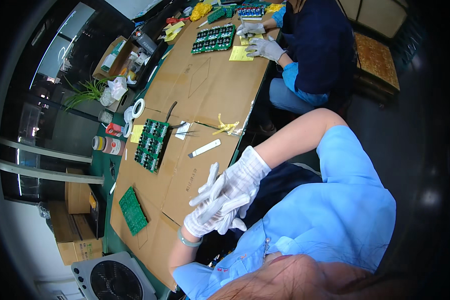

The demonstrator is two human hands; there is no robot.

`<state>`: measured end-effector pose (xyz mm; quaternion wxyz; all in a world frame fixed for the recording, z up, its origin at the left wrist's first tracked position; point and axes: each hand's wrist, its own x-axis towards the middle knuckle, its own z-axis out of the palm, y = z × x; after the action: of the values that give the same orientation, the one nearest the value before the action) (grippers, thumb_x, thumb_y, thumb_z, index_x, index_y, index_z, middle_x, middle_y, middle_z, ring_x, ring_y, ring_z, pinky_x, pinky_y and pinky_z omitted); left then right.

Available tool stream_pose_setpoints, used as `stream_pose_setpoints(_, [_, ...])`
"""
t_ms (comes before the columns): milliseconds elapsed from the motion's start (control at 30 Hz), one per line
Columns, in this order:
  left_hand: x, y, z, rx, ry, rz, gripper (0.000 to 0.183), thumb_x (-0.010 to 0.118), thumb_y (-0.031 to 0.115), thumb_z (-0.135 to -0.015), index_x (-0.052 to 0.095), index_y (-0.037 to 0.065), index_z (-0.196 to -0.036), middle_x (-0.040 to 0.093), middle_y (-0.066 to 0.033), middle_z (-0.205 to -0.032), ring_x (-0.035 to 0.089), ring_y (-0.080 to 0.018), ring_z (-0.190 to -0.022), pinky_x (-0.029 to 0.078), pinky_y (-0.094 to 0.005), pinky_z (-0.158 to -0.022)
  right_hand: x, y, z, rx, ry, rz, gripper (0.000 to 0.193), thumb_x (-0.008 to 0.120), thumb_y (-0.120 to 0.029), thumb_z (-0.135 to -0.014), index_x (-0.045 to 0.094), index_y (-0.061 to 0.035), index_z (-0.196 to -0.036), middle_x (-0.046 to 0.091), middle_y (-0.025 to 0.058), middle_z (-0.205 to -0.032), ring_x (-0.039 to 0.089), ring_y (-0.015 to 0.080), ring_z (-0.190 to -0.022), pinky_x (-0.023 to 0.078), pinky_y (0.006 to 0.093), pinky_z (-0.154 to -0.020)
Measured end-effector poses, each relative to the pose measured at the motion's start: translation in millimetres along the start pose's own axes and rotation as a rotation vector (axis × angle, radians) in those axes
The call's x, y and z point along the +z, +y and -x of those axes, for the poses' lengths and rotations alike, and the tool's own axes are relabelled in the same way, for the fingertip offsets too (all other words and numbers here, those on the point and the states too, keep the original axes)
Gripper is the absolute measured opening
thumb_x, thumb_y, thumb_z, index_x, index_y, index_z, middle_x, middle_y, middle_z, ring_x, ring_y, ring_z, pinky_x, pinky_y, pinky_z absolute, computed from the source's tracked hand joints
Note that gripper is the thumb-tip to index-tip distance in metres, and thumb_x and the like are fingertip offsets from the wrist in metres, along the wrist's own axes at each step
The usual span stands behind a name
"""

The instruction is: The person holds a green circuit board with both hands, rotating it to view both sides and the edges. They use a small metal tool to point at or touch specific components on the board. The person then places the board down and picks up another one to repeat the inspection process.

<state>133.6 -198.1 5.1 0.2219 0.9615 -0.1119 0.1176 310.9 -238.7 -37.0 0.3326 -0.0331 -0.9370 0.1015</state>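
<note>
My right hand (241, 181) and my left hand (203, 223), both in white gloves, meet at the table's near edge. Their fingers cross between each other, stretched and spread, and I see no object in them. A pale bangle (189, 238) circles my left wrist. Just beyond the hands lies a white utility knife (204, 148). Farther across the cardboard sheet (179, 165) rests a green circuit board (152, 145) crowded with black parts. A flatter green board (133, 211) lies on the sheet to the left.
Another person in gloves (267, 49) works over yellow papers (241, 54) beside a populated board (213, 39). Along the far side stand tape rolls (138, 108), bottles (114, 146) and a plant (87, 93). A fan (112, 280) and cardboard boxes (77, 235) are at the left.
</note>
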Motion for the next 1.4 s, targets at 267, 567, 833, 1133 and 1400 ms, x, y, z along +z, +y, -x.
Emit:
stream_pose_setpoints(267, [13.0,-20.8,2.5,0.064,-0.192,-0.385,0.047,0.067,0.043,-0.075,0.058,0.036,-0.121,0.042,-0.012,-0.135,0.034,-0.0534,-0.124,0.024,-0.0724,-0.1,22.4,38.6,17.2,0.05,0.078,0.132,0.066,0.073,-0.034,-0.073,0.047,-0.0128,-0.129,0.029,0.0148,-0.147,0.029,0.0471,-0.124,0.032,0.0566,-0.097])
stream_pose_setpoints(567, [25.6,-56.6,-2.5,0.134,-0.099,-0.613,0.048,0.074,0.044,-0.069,0.057,0.039,-0.114,0.035,-0.0088,-0.133,0.032,-0.0548,-0.123,0.027,-0.0713,-0.098,47.7,75.4,30.7,0.06,0.279,0.239,0.055,0.071,-0.028,-0.073,0.049,-0.0129,-0.122,0.037,0.0146,-0.141,0.041,0.0449,-0.111,0.04,0.0528,-0.088])
stream_pose_setpoints(833, [-1.9,-74.3,10.4,-0.112,-0.146,-0.669,0.074,0.074,0.052,-0.065,0.049,0.02,-0.126,0.04,-0.0174,-0.136,0.03,-0.0449,-0.13,0.022,-0.0602,-0.109,54.4,116.6,27.8,0.007,0.371,0.277,0.046,0.069,-0.023,-0.074,0.051,-0.013,-0.115,0.045,0.0144,-0.136,0.052,0.0429,-0.1,0.047,0.0494,-0.079])
stream_pose_setpoints(1133, [-16.4,-103.0,33.4,-0.386,-0.291,-0.834,0.077,0.074,0.047,-0.065,0.046,0.024,-0.133,0.048,-0.0072,-0.136,0.028,-0.0276,-0.137,0.019,-0.0517,-0.114,55.1,163.4,22.3,0.166,0.232,0.191,0.034,0.065,-0.017,-0.076,0.051,-0.0126,-0.107,0.042,0.0044,-0.143,0.04,0.0416,-0.124,0.043,0.0486,-0.096])
stream_pose_setpoints(1400, [-7.3,-124.5,78.0,-0.522,-0.22,-0.967,0.049,0.06,0.024,-0.082,0.049,0.028,-0.13,0.039,-0.0083,-0.143,0.029,-0.0325,-0.136,0.023,-0.0417,-0.113,62.9,171.6,-3.2,0.178,0.242,0.094,0.064,0.067,-0.016,-0.078,0.044,-0.032,-0.136,0.048,0.0057,-0.136,0.05,0.0339,-0.116,0.043,0.0401,-0.097])
